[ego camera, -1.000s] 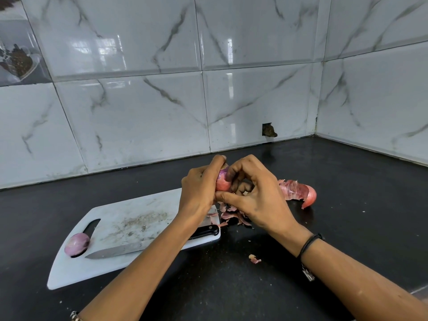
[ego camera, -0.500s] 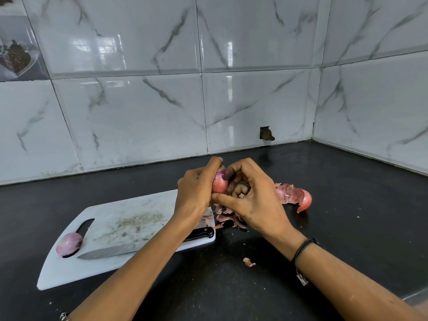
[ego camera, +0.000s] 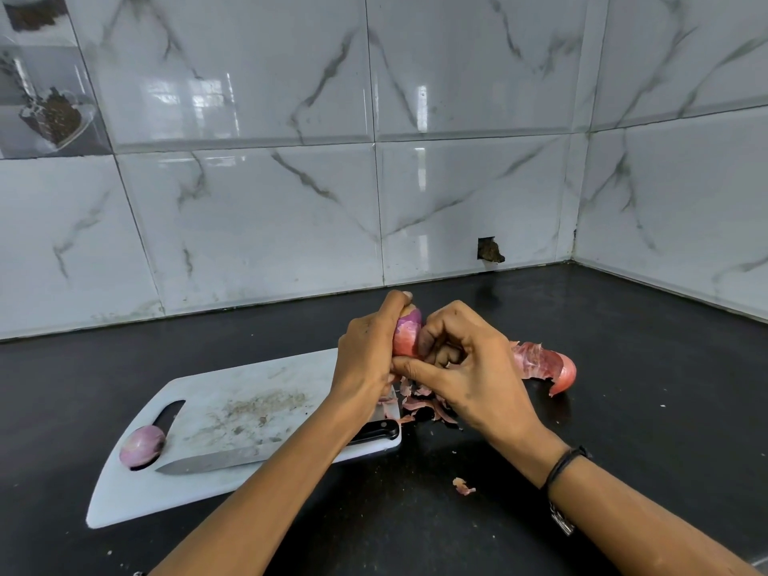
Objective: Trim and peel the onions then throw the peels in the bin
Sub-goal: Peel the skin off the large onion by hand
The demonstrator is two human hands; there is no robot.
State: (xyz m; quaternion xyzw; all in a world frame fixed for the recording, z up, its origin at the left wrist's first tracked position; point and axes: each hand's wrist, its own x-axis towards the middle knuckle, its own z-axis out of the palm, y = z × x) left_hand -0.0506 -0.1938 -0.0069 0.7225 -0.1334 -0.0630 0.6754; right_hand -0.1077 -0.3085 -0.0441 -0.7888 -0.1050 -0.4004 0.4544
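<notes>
My left hand [ego camera: 368, 359] grips a small red onion [ego camera: 408, 333] above the black counter, just right of the white cutting board [ego camera: 232, 409]. My right hand [ego camera: 469, 367] meets it from the right, thumb and fingertips pinching at the onion's skin. Below the hands lies a heap of pink peels [ego camera: 419, 403]. A larger curled peel [ego camera: 548, 363] sits on the counter behind my right hand. A peeled onion [ego camera: 142, 446] rests at the board's handle hole. The knife [ego camera: 232, 457] lies along the board's front edge, partly hidden by my left forearm.
One loose peel scrap [ego camera: 463, 486] lies on the counter [ego camera: 623, 409] near my right wrist. Marbled wall tiles close the counter at the back and right, meeting in a corner [ego camera: 575, 259]. No bin is in view.
Both hands stay together on the onion. More of the onion shows between them now, and my left thumb sits higher on its top.
</notes>
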